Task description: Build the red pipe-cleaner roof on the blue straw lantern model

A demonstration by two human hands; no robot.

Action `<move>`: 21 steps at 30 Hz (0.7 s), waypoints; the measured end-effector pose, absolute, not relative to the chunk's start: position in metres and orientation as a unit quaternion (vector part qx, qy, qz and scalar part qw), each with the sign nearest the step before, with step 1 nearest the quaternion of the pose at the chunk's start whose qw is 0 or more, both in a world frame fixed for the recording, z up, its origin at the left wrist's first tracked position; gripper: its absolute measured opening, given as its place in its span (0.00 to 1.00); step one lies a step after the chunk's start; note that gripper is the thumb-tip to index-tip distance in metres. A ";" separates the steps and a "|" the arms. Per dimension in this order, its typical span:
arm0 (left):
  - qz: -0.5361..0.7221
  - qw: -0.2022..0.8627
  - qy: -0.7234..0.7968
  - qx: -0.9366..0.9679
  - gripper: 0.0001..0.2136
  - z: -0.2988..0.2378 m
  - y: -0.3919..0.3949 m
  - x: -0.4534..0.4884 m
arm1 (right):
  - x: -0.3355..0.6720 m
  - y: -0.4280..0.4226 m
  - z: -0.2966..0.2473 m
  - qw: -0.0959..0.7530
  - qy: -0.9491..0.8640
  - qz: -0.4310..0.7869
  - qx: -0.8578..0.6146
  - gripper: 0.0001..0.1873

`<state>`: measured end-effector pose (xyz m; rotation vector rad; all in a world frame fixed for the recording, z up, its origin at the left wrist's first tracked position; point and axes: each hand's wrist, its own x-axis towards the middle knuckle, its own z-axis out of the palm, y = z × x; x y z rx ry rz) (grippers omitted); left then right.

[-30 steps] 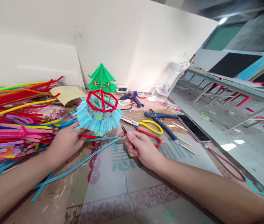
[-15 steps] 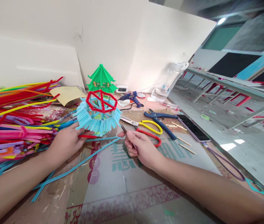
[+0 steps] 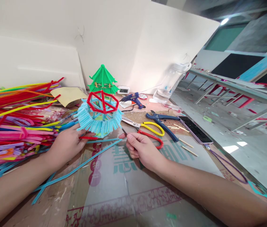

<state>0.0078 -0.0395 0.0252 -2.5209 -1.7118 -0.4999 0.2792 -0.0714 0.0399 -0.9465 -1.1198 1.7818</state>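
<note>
A pagoda model made of fuzzy pipe cleaners stands on the table, with a green pointed top, a red hexagonal frame and a light blue skirt. My left hand grips its lower left side, the fingertips partly hidden under the blue skirt. A short red pipe cleaner shows beside those fingers. Between the thumb and fingers of my right hand are dark, thin-tipped tweezers, their tip close to the skirt's right edge. Long blue pipe cleaners lie between my hands.
Bundles of coloured pipe cleaners fill the left side. Behind my right hand lie scissors, blue pliers, a glue gun, small sticks and a phone. A clear water jug stands farther back.
The tweezers in my right hand have turned slightly, so less of their shaft shows. My left hand and the pagoda model stay in place.
</note>
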 end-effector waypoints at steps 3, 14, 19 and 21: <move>-0.158 0.031 -0.554 -0.817 0.16 0.026 -0.039 0.008 | 0.280 -0.071 0.040 0.405 -0.435 0.713 -0.371 0.22; -0.141 0.041 -0.553 -0.820 0.18 0.026 -0.037 0.007 | 0.278 -0.074 0.041 0.399 -0.453 0.706 -0.371 0.21; -0.134 0.044 -0.560 -0.816 0.18 0.026 -0.038 0.008 | 0.278 -0.073 0.040 0.397 -0.455 0.703 -0.376 0.21; -0.125 0.048 -0.568 -0.812 0.18 0.025 -0.038 0.008 | 0.278 -0.073 0.040 0.398 -0.455 0.702 -0.376 0.21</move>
